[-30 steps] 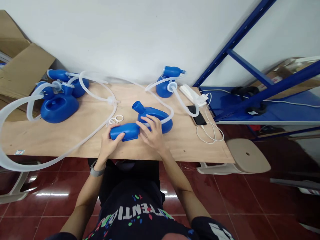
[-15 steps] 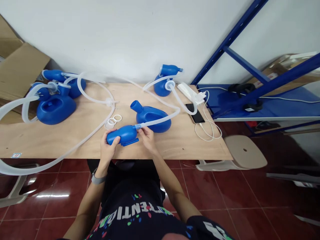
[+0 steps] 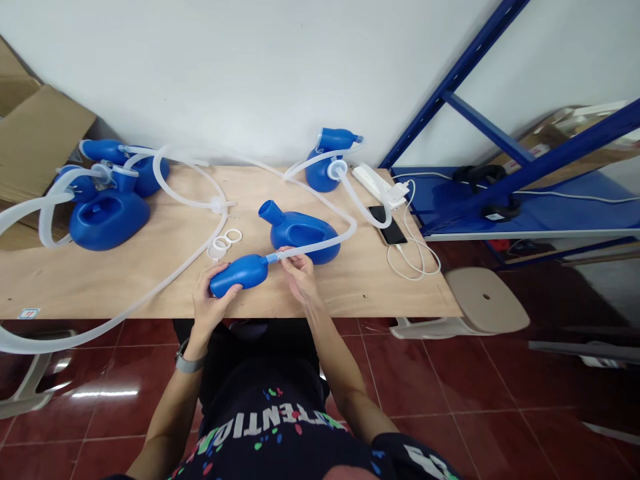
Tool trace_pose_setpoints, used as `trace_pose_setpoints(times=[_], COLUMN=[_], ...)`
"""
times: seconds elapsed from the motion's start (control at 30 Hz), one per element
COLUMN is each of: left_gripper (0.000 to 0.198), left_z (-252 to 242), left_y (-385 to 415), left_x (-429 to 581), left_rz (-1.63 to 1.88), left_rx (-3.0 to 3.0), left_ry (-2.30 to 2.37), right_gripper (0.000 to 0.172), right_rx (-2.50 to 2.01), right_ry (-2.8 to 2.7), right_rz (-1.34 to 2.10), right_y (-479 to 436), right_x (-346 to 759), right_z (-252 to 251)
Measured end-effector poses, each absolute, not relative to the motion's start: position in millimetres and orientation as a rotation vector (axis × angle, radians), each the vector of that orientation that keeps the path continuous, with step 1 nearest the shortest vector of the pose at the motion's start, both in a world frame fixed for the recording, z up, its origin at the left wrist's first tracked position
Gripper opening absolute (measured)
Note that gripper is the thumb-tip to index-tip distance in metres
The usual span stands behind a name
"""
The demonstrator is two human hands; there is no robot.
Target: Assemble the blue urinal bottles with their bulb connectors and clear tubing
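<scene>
My left hand [image 3: 212, 298] is wrapped round the wide end of a blue plastic urinal funnel [image 3: 243, 274], held just above the table's front part. From the narrow end of the funnel runs a translucent white tube [image 3: 320, 246]. Fingers of my right hand [image 3: 299, 272] pinch that tube close to its joint with the funnel. Just behind my right hand lies a blue urinal bottle [image 3: 305, 233] with an uncapped neck pointing to the upper left. Several white rings [image 3: 233, 235] lie on the wood beyond my left hand.
More blue bottles [image 3: 110, 220] with coiled tubes stand at the left beside a cardboard box [image 3: 45, 133]. Another bottle [image 3: 320, 175], a power strip [image 3: 373, 181] and a phone [image 3: 393, 233] are at the back right of the wooden table [image 3: 390, 287]. A blue shelf rack [image 3: 440, 200] adjoins it.
The blue funnel has turned in my left hand, so its flat side clip no longer shows. My right hand has shifted up onto the tube near the joint.
</scene>
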State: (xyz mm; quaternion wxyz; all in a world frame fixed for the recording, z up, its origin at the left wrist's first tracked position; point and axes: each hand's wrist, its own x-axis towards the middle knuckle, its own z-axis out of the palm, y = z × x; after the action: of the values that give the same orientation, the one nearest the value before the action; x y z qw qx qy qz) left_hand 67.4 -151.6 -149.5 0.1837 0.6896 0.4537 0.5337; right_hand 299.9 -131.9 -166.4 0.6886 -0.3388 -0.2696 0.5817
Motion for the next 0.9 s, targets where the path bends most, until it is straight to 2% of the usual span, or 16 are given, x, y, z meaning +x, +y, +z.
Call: trace_pose_setpoints(times=[0.13, 0.23, 0.27, 0.33, 0.4, 0.5, 0.57, 0.67, 0.73, 0.83, 0.9], left_gripper=[0.051, 0.06, 0.06, 0.056, 0.048, 0.04, 0.045, 0.054, 0.048, 0.038, 0.037], left_z=[-150.3, -157.4, -159.9, -162.8, -160.9, -149.6, -140.3, -129.6, -125.2, -122.5, -124.6], left_y=[-159.4, -171.2, -176.0, -186.4, -196.7, -209.0, -212.8, -211.3, -208.4, -208.9, -215.3], left_x=[71.8, 77.1, 78.1, 79.2, 79.8, 81.4, 81.6, 78.8, 75.0, 67.8, 61.7], left_rz=[1.555, 1.563, 1.533, 1.456, 1.408, 1.315, 1.147, 0.845, 0.646, 0.46, 0.428], left_rx=[2.266, 2.415, 2.456, 2.504, 2.45, 2.046, 1.566, 0.8, 0.409, 0.068, -0.004], left_ry=[1.138, 1.082, 1.074, 1.09, 1.134, 1.286, 1.336, 1.226, 1.116, 0.965, 0.887], right_gripper=[0.036, 0.025, 0.03, 0.057, 0.07, 0.07, 0.069, 0.07, 0.075, 0.079, 0.074], right_rx=[-0.587, -0.524, -0.52, -0.54, -0.589, -0.625, -0.634, -0.687, -0.717, -0.638, -0.478], right_ry=[-0.351, -0.053, 0.021, 0.083, 0.069, 0.026, 0.003, -0.076, -0.174, -0.353, -0.448], right_rz=[1.404, 1.375, 1.351, 1.339, 1.374, 1.425, 1.414, 1.395, 1.392, 1.409, 1.419], right_y=[-141.8, -150.8, -152.7, -153.5, -150.8, -143.5, -139.0, -135.7, -136.0, -136.4, -131.0], right_x=[291.2, 287.8, 288.2, 290.6, 292.9, 291.5, 286.3, 274.3, 266.9, 267.3, 282.8], right_z=[-143.1, -125.5, -120.9, -113.7, -108.6, -102.2, -98.8, -98.7, -104.2, -118.3, -125.9])
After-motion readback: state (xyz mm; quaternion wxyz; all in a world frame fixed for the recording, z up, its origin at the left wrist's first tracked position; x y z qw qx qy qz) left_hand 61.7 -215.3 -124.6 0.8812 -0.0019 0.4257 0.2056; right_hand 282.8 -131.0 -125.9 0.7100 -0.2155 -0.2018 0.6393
